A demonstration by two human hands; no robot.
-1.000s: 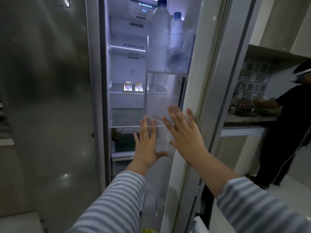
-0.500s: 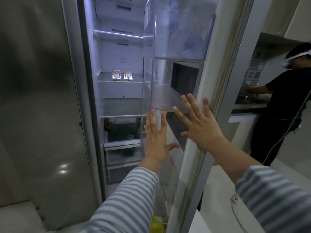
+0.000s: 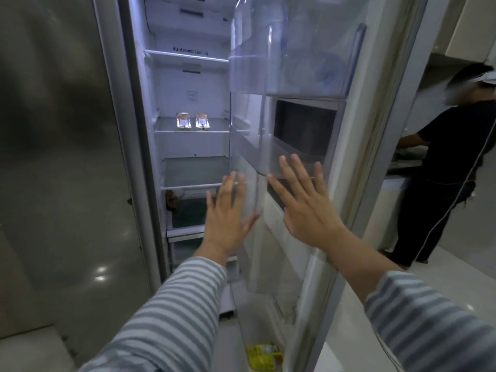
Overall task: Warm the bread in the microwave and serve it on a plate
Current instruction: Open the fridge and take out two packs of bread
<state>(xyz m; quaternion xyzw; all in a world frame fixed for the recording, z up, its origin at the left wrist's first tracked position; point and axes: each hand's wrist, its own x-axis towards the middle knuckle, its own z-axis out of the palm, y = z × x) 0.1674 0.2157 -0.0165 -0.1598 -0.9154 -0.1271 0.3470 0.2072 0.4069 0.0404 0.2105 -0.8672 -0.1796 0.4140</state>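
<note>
Barely begun: both hands, left hand [image 3: 228, 216] and right hand [image 3: 303, 208], fingers spread and empty at open fridge door [image 3: 308, 264]; bread unseen, microwaving and plating ahead.

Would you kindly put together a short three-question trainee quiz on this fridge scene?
1. True or false: both the left hand and the right hand are open and flat, holding nothing.
2. Where do the two small packages sit? A) on a lit inner shelf B) in the door bin C) on the floor
3. Fill in: the yellow packet lies low in the fridge ____.

Key: 1 true; 2 A; 3 door.
</note>
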